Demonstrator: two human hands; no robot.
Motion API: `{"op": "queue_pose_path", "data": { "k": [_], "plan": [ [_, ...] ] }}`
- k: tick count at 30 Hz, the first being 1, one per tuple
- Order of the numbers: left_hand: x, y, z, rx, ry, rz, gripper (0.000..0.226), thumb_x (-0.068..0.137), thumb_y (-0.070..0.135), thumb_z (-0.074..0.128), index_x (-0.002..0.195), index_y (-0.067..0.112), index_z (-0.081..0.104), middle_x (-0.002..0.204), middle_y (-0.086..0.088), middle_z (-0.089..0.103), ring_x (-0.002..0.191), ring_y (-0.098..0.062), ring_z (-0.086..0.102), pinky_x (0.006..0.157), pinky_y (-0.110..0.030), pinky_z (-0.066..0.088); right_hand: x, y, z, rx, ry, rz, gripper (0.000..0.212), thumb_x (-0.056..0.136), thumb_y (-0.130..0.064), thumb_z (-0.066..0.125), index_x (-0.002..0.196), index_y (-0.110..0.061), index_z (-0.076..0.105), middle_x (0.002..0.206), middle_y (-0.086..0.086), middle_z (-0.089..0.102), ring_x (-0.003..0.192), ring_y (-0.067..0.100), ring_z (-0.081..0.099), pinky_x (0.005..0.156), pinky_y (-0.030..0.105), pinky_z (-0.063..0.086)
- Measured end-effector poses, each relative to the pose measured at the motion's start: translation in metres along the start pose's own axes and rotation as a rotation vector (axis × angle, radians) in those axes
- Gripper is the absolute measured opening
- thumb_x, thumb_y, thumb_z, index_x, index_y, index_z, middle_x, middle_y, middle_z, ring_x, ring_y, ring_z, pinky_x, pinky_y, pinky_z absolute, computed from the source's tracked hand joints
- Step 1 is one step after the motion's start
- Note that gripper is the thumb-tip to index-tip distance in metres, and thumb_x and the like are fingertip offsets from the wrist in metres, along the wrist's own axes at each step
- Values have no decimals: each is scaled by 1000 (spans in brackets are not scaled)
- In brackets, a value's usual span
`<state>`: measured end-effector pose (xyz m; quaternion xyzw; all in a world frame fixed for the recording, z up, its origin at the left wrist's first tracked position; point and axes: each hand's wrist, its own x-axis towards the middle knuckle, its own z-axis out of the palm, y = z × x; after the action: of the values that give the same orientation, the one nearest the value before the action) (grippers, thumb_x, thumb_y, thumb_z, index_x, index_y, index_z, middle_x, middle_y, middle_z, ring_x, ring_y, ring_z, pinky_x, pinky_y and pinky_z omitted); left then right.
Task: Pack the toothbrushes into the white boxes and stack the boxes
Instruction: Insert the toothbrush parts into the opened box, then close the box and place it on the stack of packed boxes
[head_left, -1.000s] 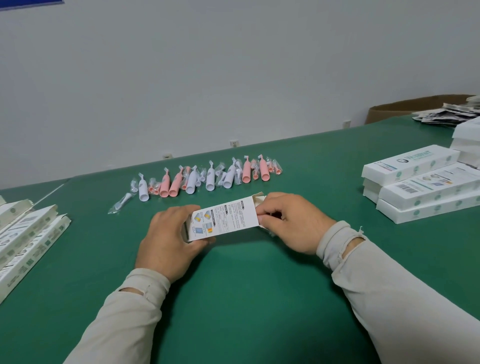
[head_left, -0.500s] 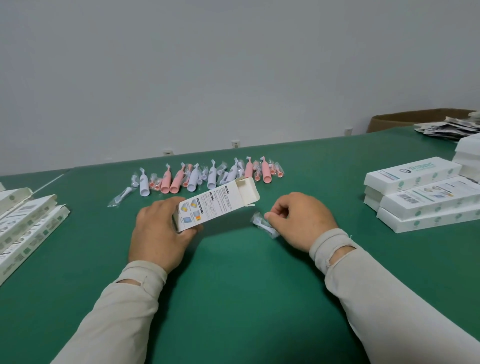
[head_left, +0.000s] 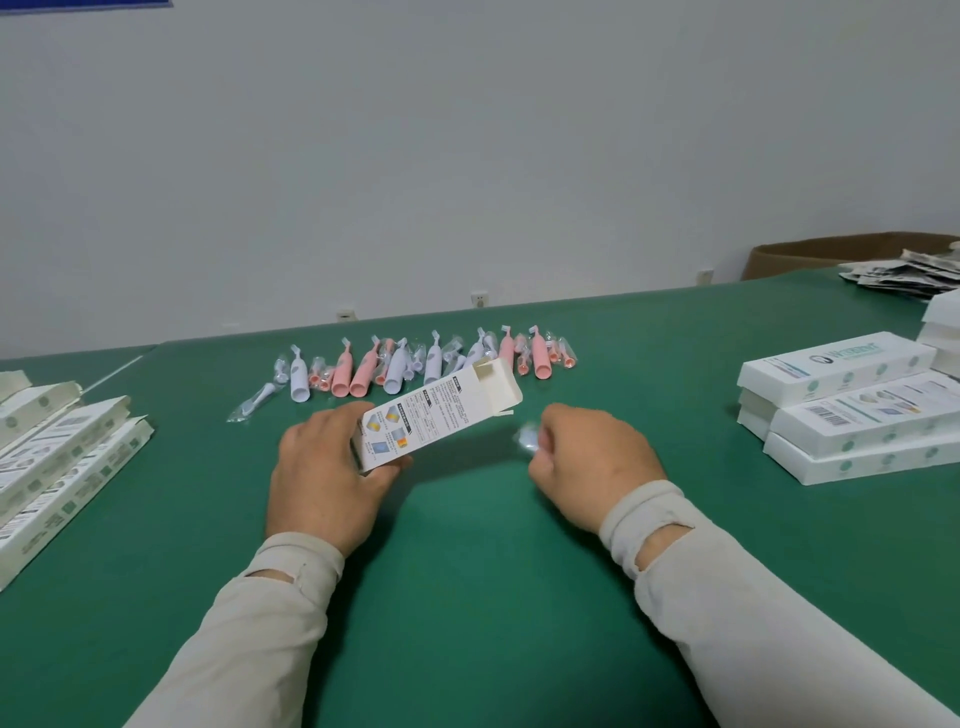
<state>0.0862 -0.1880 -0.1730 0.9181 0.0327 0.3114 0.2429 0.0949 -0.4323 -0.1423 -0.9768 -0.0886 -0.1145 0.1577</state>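
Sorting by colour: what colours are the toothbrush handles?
Pink and white toothbrush handles, seen in the head view.

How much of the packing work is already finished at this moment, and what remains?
Done: closed white boxes are stacked at the right. In hand: the left hand grips an open box, its end flap up, and the right hand pinches a small clear-wrapped piece. Left: a row of pink and white toothbrushes lies unpacked, and more boxes wait at the left.
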Motion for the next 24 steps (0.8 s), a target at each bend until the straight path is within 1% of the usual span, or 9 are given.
{"op": "queue_pose_path", "data": {
  "k": [2,4,6,9,12,16,18,22,24],
  "plan": [
    [1,0,0,2,11,0,48,74,36,82,118,31,64,107,4,63,106,-27,48,88,-38,40,-3,11,-2,311,62,65,23,89,-25,56,108,-30,47,83,-6,62,79,21,61,71,34,48],
    [0,1,0,-3,0,11,47,75,37,82,118,32,64,107,5,62,106,-25,47,87,-35,38,-4,16,-2,627,141,66,41,87,-18,58,119,-37,43,78,-8,61,70,11,60,70,31,48],
    [-1,2,2,-14,-36,38,47,75,37,81,118,33,62,107,9,60,105,-21,44,86,-31,35,-2,14,-2,880,194,40,38,88,-10,57,111,-39,50,74,-9,58,53,7,52,59,25,44],
    [-3,3,3,-32,-81,93,49,74,36,82,118,35,61,107,12,58,104,-18,43,86,-31,35,0,10,-3,1135,285,33,31,91,-4,60,100,-34,59,67,-7,63,50,7,53,48,21,46],
    [-3,4,4,-39,-98,132,50,73,35,83,117,35,61,106,13,58,103,-18,43,86,-31,35,0,9,-3,1179,404,64,23,91,-8,65,97,-30,60,73,2,69,50,6,56,45,18,47],
    [-3,4,5,-43,-96,130,49,74,36,82,118,36,60,104,15,56,103,-17,43,85,-31,35,2,12,-4,1186,514,138,17,90,-14,68,96,-28,59,82,1,71,71,12,71,58,27,57],
    [-3,3,5,-50,-100,137,49,73,37,82,117,36,61,105,15,57,103,-17,43,86,-31,34,2,11,-5,1250,501,138,13,90,-12,69,93,-22,61,84,-1,70,72,11,73,54,23,56],
    [-3,3,5,-51,-130,174,50,72,35,83,117,36,61,106,15,59,105,-18,47,87,-28,33,1,9,2,1136,412,145,11,84,-20,75,80,-22,65,75,-4,71,64,15,70,56,34,59],
    [-3,3,6,-56,-136,188,50,72,34,83,116,37,61,106,16,59,105,-18,48,88,-27,32,1,9,7,924,449,122,17,81,-29,79,73,-24,65,78,-6,67,63,1,61,60,17,50]
  ]
}}
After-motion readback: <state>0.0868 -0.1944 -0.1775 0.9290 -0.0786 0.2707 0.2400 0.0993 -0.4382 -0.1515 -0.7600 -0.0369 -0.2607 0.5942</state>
